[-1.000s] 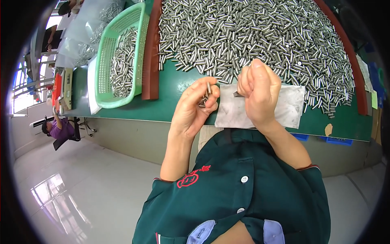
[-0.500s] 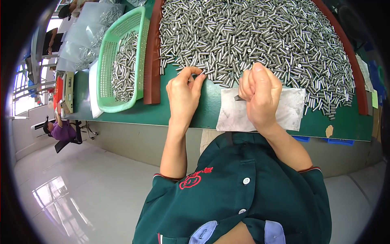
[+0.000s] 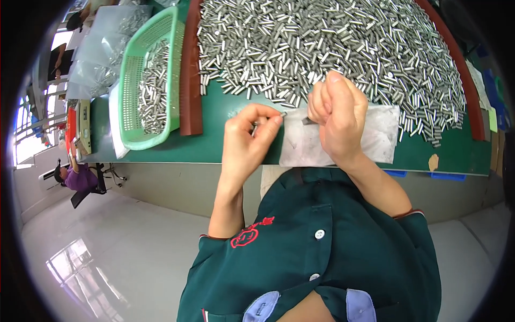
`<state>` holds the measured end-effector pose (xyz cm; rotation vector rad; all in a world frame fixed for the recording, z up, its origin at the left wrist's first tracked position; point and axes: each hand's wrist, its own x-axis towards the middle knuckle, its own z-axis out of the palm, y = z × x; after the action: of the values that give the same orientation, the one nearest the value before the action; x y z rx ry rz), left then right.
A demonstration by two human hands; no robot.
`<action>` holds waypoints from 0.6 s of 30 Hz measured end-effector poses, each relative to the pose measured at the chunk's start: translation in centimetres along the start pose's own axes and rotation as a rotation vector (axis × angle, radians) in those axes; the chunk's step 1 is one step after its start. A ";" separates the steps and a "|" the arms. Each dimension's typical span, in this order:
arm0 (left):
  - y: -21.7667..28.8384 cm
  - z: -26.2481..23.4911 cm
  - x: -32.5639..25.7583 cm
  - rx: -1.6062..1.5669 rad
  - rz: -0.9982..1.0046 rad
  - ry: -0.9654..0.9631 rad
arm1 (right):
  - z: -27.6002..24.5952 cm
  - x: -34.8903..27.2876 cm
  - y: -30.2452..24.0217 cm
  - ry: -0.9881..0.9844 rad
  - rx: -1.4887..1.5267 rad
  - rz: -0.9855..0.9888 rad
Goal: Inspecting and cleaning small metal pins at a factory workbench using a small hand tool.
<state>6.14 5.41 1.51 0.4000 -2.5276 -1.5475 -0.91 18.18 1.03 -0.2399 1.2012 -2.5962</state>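
Observation:
My left hand (image 3: 245,142) pinches a small metal pin (image 3: 283,114) between thumb and forefinger, over the left edge of a smudged white cloth (image 3: 303,150). Above that cloth, my right hand (image 3: 343,121) is closed in a fist with the thumb on top. A flat dark-grey tool tip (image 3: 308,121) sticks out of the fist toward the pin, a short gap away; the rest of the tool is hidden by my fingers. Beyond both hands spreads a large heap of loose, short metal pins (image 3: 322,45) on the green tabletop (image 3: 212,121).
Reddish-brown rails (image 3: 191,80) flank the heap. Left of it stands a green plastic basket (image 3: 174,102) with more pins, beside clear plastic bags (image 3: 102,45) and a scale (image 3: 83,126). A tan scrap (image 3: 433,162) lies near the front edge. A person in purple (image 3: 80,177) sits far left.
My left hand has drawn back from the edge of the heap and moved right, toward the cloth, with the metal pin now showing at its fingertips. My right fist stays above the cloth.

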 end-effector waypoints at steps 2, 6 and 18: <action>0.5 1.1 -0.9 0.096 0.056 0.001 | -0.1 0.1 -0.2 0.034 0.124 0.016; 0.1 2.3 -1.2 0.231 0.110 0.031 | -0.9 0.3 -0.7 0.039 0.238 -0.024; 0.4 2.7 -1.2 0.307 0.149 0.051 | -0.5 0.2 -0.5 0.063 0.117 0.063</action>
<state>6.53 8.26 0.59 0.2741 -2.6897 -1.0877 -1.32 18.82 1.11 -0.0953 1.0539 -2.6255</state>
